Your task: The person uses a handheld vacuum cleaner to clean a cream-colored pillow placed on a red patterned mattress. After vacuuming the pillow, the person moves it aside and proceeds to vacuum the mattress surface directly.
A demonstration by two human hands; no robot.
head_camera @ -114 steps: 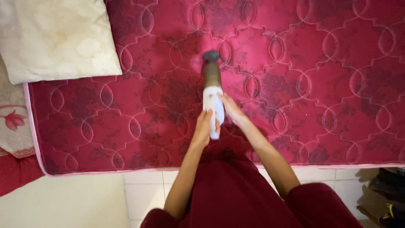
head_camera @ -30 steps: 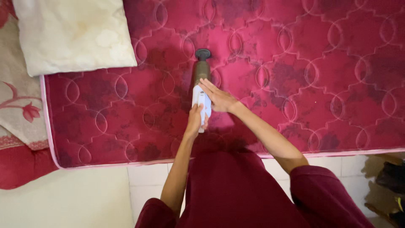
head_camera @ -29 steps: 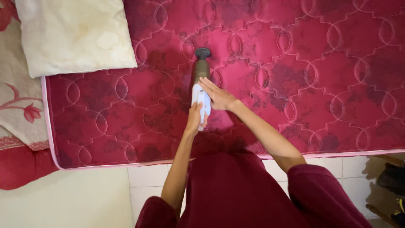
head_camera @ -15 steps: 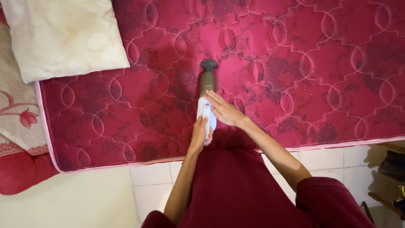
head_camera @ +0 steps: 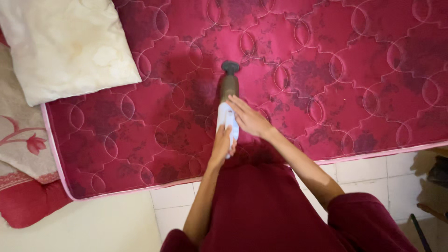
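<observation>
A small handheld vacuum (head_camera: 228, 100), white at the handle end with a brown-grey body and a dark nozzle, rests nozzle-down on a red quilted mattress (head_camera: 326, 70). My left hand (head_camera: 223, 143) grips the white handle from below. My right hand (head_camera: 247, 116) lies flat with fingers stretched over the top of the white part, touching it. Both arms reach forward from dark red sleeves.
A stained cream pillow (head_camera: 65, 46) lies on the mattress's upper left corner. A beige cloth with a red flower (head_camera: 23, 135) and a red cushion (head_camera: 28, 205) sit at the left. White floor tiles (head_camera: 364, 172) show below the mattress edge; dark objects stand at the far right.
The vacuum has slid slightly along the mattress while both hands kept their hold; the head camera tilted, so the mattress edge now slants. In the oldest frame my right hand curled round the handle; now it lies flat.
</observation>
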